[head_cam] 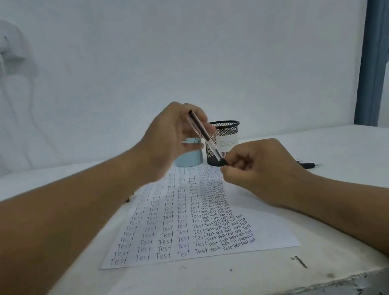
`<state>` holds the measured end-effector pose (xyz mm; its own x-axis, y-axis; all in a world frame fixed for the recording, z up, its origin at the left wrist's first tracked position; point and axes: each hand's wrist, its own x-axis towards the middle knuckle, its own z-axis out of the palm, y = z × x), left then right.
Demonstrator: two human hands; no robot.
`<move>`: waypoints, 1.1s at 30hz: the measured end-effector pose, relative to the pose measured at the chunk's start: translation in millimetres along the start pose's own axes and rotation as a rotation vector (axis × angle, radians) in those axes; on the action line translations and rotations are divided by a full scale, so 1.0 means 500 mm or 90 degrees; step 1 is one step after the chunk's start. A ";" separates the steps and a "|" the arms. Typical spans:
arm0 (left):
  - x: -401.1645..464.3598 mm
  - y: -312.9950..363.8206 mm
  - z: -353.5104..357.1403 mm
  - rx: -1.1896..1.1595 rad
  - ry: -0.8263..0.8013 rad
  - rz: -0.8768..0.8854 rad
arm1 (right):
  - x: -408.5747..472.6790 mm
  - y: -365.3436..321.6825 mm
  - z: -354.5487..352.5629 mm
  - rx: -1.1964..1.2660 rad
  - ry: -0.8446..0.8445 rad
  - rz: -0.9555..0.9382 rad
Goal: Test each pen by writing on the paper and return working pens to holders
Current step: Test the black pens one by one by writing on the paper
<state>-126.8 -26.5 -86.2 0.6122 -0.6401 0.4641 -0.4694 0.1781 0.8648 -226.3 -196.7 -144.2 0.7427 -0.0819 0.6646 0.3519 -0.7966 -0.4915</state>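
A clear-barrelled black pen (202,131) slants over the far end of the paper (192,222), which is filled with rows of the word "Test". My left hand (170,135) grips the pen's upper part. My right hand (258,162) pinches the black cap at the pen's lower end. Behind the hands stand a light blue cup holder (189,160) and a black mesh holder (226,134). I see no pens sticking out of either holder.
Another black pen (308,164) lies on the white table (349,178) to the right of my right hand. The table's chipped front edge (301,289) runs along the bottom. A white wall rises behind, with cables at the left.
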 end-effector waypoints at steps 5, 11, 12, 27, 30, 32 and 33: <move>-0.050 -0.062 -0.072 0.457 -0.111 0.023 | 0.002 -0.010 -0.008 0.081 -0.072 0.065; -0.077 -0.073 -0.081 0.615 -0.231 -0.096 | -0.003 -0.022 -0.020 0.119 -0.149 0.059; -0.076 -0.070 -0.079 0.615 -0.236 -0.099 | -0.005 -0.025 -0.021 0.123 -0.162 0.062; -0.094 -0.058 -0.067 0.582 -0.200 -0.154 | -0.022 -0.046 -0.018 0.150 -0.225 0.150; -0.097 -0.052 -0.062 0.570 -0.195 -0.165 | -0.022 -0.047 -0.018 0.149 -0.225 0.147; -0.099 -0.049 -0.059 0.566 -0.191 -0.169 | -0.022 -0.046 -0.019 0.153 -0.226 0.149; -0.099 -0.049 -0.059 0.566 -0.189 -0.171 | -0.022 -0.045 -0.018 0.153 -0.227 0.149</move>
<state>-126.9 22.9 -124.6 0.6402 -0.7617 0.1001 -0.7216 -0.5514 0.4186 -247.7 -183.3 -135.3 0.9517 0.0016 0.3071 0.2427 -0.6165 -0.7490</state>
